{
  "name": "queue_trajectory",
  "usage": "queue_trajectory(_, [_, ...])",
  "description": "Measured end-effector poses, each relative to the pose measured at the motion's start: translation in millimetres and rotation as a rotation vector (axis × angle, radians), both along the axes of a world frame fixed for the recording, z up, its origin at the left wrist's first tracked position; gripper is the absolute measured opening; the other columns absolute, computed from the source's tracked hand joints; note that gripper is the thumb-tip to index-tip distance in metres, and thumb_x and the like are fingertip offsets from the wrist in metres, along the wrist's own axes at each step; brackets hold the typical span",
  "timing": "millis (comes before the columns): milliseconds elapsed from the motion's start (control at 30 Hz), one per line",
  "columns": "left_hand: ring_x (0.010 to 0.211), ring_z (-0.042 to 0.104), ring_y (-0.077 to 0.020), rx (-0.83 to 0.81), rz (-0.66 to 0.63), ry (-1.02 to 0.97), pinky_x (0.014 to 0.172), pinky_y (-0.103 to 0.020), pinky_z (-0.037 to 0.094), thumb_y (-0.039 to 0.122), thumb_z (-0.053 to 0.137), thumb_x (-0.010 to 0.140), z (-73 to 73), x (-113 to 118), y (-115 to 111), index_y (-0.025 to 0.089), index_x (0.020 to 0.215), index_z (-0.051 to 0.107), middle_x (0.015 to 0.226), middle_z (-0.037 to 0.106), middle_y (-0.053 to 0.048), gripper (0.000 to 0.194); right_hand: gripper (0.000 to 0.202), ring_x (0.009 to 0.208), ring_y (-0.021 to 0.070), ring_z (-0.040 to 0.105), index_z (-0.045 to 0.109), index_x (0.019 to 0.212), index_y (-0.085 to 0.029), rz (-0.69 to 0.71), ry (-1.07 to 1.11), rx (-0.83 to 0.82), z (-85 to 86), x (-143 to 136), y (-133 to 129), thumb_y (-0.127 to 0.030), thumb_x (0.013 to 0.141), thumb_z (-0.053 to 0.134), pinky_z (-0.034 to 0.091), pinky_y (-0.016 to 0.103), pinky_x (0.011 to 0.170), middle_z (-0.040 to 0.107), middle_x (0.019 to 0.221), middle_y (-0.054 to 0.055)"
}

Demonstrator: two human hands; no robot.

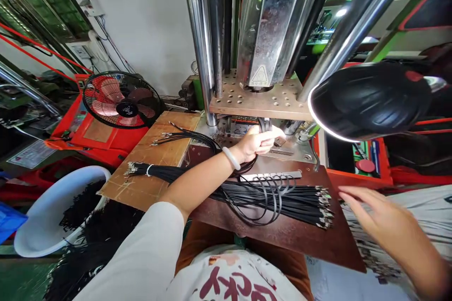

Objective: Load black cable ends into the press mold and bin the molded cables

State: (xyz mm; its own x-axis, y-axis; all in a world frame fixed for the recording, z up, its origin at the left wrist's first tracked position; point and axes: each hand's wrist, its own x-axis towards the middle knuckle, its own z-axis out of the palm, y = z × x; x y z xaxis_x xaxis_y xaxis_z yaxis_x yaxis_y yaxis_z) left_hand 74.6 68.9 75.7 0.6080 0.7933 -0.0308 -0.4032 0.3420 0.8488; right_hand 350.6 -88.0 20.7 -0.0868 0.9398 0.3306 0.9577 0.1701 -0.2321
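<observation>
My left hand (257,145), with a pale bangle at its wrist, reaches under the press plate. Its fingers are closed around black cables (264,124) whose upper ends stick up above the fingers. Other lengths hang down from it and curve over the brown board. My right hand (381,214) is off the board's right edge, fingers stretched out and holding nothing. Between the hands lies a bundle of black cables (300,202) with metal connector ends at the right. A slotted metal strip (271,176) lies behind it, with loose cables looping over its slots.
The press plate (261,103) hangs over the left hand between steel columns. A black lamp (370,101) juts in from the right. At the left are a fan (122,99) and a white tub (31,225) with black parts. More cables (434,221) lie beyond the right hand.
</observation>
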Motion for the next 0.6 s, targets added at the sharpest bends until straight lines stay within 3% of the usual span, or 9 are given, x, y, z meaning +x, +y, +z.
queue_trajectory(100, [0.037, 0.018, -0.0025, 0.088, 0.424, -0.032, 0.037, -0.016, 0.013, 0.041, 0.059, 0.09, -0.8, -37.7, 0.9, 0.016, 0.07, 0.053, 0.048, 0.021, 0.009, 0.033, 0.026, 0.094, 0.0304, 0.066, 0.065, 0.088, -0.028, 0.161, 0.154, -0.094, 0.1, -11.7, 52.8, -0.04, 0.085, 0.043, 0.053, 0.047, 0.088, 0.071, 0.097, 0.009])
queue_trajectory(167, [0.038, 0.023, -0.0038, 0.06, 0.772, -0.018, 0.039, -0.015, 0.021, 0.042, 0.051, 0.094, -4.3, -89.9, 8.9, 0.017, 0.068, 0.047, 0.049, 0.024, 0.008, 0.036, 0.025, 0.091, 0.0287, 0.066, 0.066, 0.087, -0.027, 0.301, 0.19, -0.17, -0.7, -16.8, 78.2, -0.038, 0.083, 0.045, 0.054, 0.044, 0.085, 0.07, 0.096, 0.009])
queue_trajectory(233, [0.043, 0.035, -0.006, -0.025, 0.97, 0.176, 0.046, -0.017, 0.033, 0.041, 0.05, 0.095, -5.2, -156.1, 16.9, 0.018, 0.067, 0.046, 0.05, 0.034, 0.006, 0.037, 0.025, 0.08, 0.0267, 0.066, 0.067, 0.093, -0.026, 0.398, 0.198, -0.241, -5.5, -19.7, 91.9, -0.039, 0.081, 0.048, 0.054, 0.041, 0.076, 0.069, 0.095, 0.01])
queue_trajectory(267, [0.046, 0.041, -0.0081, -0.075, 0.963, 0.378, 0.05, -0.019, 0.039, 0.042, 0.05, 0.094, -4.0, -189.2, 19.1, 0.018, 0.065, 0.047, 0.05, 0.04, 0.004, 0.038, 0.027, 0.074, 0.0256, 0.064, 0.066, 0.096, -0.026, 0.425, 0.191, -0.274, -9.3, -21.1, 95.3, -0.042, 0.081, 0.05, 0.054, 0.04, 0.071, 0.068, 0.093, 0.01])
queue_trajectory(333, [0.05, 0.049, -0.014, -0.068, 0.814, 0.861, 0.055, -0.026, 0.043, 0.045, 0.055, 0.09, 1.1, -242.4, 19.9, 0.017, 0.058, 0.051, 0.048, 0.047, -0.002, 0.043, 0.029, 0.064, 0.0242, 0.061, 0.065, 0.096, -0.026, 0.448, 0.154, -0.311, -18.0, -26.1, 97.7, -0.048, 0.083, 0.051, 0.052, 0.039, 0.063, 0.066, 0.086, 0.01])
queue_trajectory(400, [0.056, 0.054, -0.0186, 0.033, 0.704, 1.159, 0.059, -0.028, 0.043, 0.043, 0.064, 0.084, 5.2, -263.4, 19.1, 0.017, 0.052, 0.053, 0.046, 0.048, -0.004, 0.043, 0.031, 0.065, 0.0252, 0.061, 0.061, 0.084, -0.025, 0.454, 0.084, -0.294, -25.4, -35.6, 98.5, -0.052, 0.086, 0.047, 0.051, 0.039, 0.064, 0.064, 0.079, 0.01])
queue_trajectory(433, [0.062, 0.057, -0.02, 0.123, 0.693, 1.206, 0.063, -0.028, 0.044, 0.04, 0.067, 0.082, 5.1, -259.8, 19.6, 0.017, 0.051, 0.054, 0.048, 0.05, -0.005, 0.04, 0.032, 0.066, 0.026, 0.061, 0.058, 0.078, -0.025, 0.457, 0.046, -0.271, -27.9, -42.0, 99.3, -0.053, 0.087, 0.045, 0.051, 0.039, 0.066, 0.062, 0.076, 0.01])
queue_trajectory(500, [0.08, 0.062, -0.0213, 0.419, 0.605, 1.176, 0.076, -0.027, 0.045, 0.032, 0.067, 0.082, -1.0, -230.1, 23.3, 0.017, 0.059, 0.062, 0.065, 0.062, -0.007, 0.028, 0.031, 0.07, 0.0268, 0.061, 0.053, 0.075, -0.024, 0.457, -0.02, -0.212, -30.1, -56.4, 103.1, -0.048, 0.089, 0.042, 0.051, 0.039, 0.069, 0.059, 0.075, 0.01])
queue_trajectory(600, [0.103, 0.061, -0.0215, 1.057, 0.132, 1.166, 0.093, -0.03, 0.042, 0.02, 0.055, 0.088, -18.7, -167.9, 32.0, 0.018, 0.086, 0.071, 0.102, 0.069, -0.009, 0.016, 0.022, 0.074, 0.0257, 0.061, 0.054, 0.083, -0.021, 0.463, -0.08, -0.149, -29.9, -74.1, 111.4, -0.036, 0.089, 0.039, 0.051, 0.038, 0.071, 0.057, 0.083, 0.012])
